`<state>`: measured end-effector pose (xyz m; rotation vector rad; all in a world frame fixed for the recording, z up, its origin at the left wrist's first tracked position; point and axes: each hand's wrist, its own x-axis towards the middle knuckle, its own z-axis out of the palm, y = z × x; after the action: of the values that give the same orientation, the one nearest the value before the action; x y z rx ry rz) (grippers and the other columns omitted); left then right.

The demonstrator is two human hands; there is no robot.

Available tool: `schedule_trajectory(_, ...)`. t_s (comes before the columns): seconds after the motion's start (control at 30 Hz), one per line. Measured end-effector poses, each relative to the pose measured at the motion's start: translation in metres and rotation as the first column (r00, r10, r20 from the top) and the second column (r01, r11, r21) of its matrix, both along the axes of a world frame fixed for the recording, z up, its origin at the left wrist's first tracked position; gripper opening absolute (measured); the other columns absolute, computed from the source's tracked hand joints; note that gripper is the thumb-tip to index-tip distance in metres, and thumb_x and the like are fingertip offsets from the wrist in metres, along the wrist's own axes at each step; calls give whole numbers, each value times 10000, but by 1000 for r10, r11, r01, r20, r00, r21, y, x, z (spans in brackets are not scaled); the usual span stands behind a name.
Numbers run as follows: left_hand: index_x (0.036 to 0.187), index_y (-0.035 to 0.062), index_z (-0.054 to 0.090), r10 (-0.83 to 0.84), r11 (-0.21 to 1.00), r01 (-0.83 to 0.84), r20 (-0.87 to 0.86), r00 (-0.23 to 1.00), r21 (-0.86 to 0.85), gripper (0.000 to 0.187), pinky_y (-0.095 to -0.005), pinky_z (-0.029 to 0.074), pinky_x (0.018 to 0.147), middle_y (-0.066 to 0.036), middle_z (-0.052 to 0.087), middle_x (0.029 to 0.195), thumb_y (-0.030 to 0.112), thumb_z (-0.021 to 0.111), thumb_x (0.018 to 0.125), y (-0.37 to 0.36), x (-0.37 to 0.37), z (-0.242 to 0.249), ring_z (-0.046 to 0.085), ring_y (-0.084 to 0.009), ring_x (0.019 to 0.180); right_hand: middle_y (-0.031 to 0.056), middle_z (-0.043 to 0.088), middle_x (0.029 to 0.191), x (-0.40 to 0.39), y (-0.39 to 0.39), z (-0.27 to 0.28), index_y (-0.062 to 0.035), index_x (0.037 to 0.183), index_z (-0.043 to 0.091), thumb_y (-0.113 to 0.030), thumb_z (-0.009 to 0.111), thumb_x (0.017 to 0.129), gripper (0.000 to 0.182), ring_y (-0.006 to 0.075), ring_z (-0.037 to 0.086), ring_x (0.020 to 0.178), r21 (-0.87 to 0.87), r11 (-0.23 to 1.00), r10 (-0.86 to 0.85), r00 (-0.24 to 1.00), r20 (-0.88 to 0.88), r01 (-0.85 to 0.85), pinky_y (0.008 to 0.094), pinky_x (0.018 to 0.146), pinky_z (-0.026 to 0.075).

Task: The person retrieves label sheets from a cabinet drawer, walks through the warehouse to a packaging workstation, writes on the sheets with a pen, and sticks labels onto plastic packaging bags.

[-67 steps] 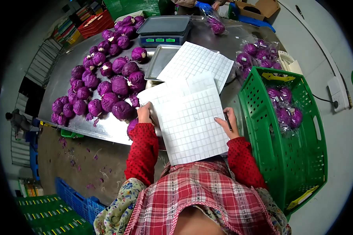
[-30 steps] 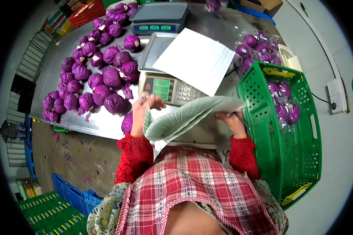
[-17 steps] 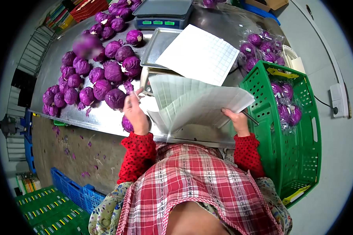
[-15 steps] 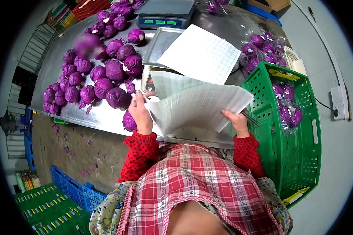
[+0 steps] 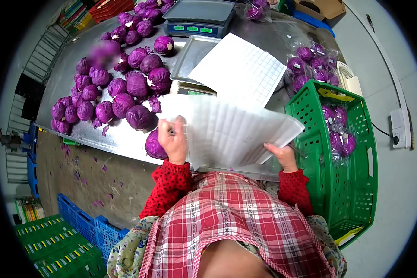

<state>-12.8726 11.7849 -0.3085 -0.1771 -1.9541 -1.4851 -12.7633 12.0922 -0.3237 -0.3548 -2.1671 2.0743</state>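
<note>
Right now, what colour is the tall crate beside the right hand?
Green, clearest in the head view.

White paper sheets [image 5: 238, 132], blurred and bowed, are in the right hand [image 5: 283, 156] over the metal table [image 5: 129, 144].

Person wears red-and-white plaid apron [image 5: 231, 217] w/ checked trim; bright red cuffs w/ dark dots [image 5: 171, 183], L & R; pale floral sleeves [image 5: 133, 241] nearer, both sides.
</note>
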Motion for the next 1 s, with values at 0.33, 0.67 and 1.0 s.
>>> schedule_trajectory(0.33, 610, 102, 419, -541, 834, 377, 462, 703, 402, 384, -226, 230, 458, 98, 379, 574, 154, 662, 903, 38, -57, -51, 282, -15, 534, 107, 716, 896, 13, 10, 18, 55, 968, 675, -14, 738, 738, 248, 176, 678, 774, 69, 994, -89, 995, 47, 86, 294, 717, 534)
schedule_trajectory(0.67, 642, 113, 467, -695, 710, 441, 446, 564, 550, 328, -214, 283, 525, 85, 404, 626, 180, 657, 901, 59, -48, -54, 335, -23, 585, 118, 690, 974, 23, 9, 27, 47, 1074, 624, -66, 761, 727, 390, 193, 656, 845, 179, 972, -148, 989, -18, 149, 325, 778, 521)
schedule_trajectory(1.0, 618, 106, 375, -823, 564, 568, 349, 449, 599, 378, -244, 412, 711, -17, 578, 922, 68, 663, 860, 50, -59, -56, 514, -66, 845, 102, 698, 908, 33, 13, 54, 26, 956, 657, -46, 743, 758, 227, 186, 663, 843, 316, 945, -26, 979, -201, 89, 306, 751, 523)
